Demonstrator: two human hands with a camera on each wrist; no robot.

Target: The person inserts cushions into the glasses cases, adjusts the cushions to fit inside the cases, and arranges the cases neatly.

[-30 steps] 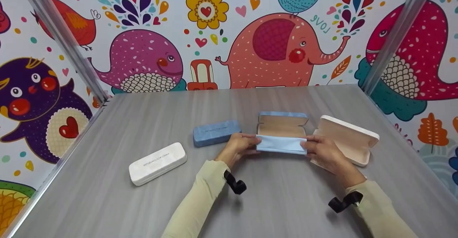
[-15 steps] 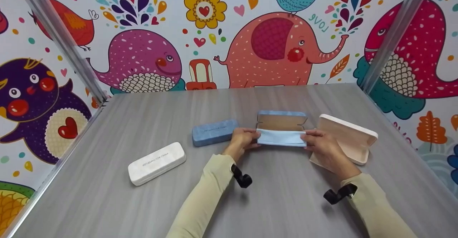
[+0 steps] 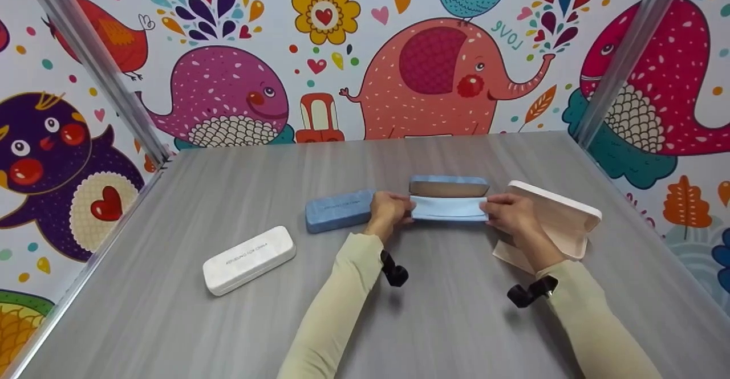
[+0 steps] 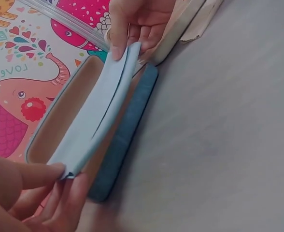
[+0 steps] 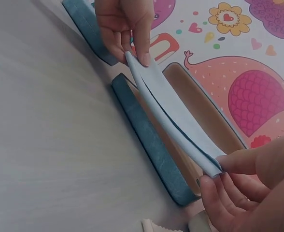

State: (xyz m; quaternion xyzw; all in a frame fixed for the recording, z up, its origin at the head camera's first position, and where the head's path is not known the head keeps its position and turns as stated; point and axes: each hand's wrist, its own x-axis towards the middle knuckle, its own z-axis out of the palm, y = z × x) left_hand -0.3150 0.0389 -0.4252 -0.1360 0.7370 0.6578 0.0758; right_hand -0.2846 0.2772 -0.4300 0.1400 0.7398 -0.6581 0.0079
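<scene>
A folded light-blue cloth [image 3: 448,208] is stretched level between both hands, above an opened blue glasses case [image 3: 449,187] with a tan lining. My left hand [image 3: 390,215] pinches its left end between thumb and fingers, and my right hand [image 3: 513,217] pinches the right end. In the left wrist view the cloth [image 4: 96,104] runs along the case's opening, over the blue base [image 4: 125,140]. The right wrist view shows the cloth [image 5: 173,113] sagging slightly, its folded layers parted along one edge. From the head, the cloth hides most of the case's base.
A closed blue glasses case [image 3: 339,212] lies just left of my left hand. Farther left on the grey table [image 3: 188,339] is a closed white glasses case [image 3: 250,260]. An opened white case [image 3: 552,214] stands beside my right hand, with a beige cloth-like piece [image 3: 511,253] before it.
Both hands have moved forward, away from me, carrying the folded cloth from in front of the opened blue case to over it. The other cases stay in place.
</scene>
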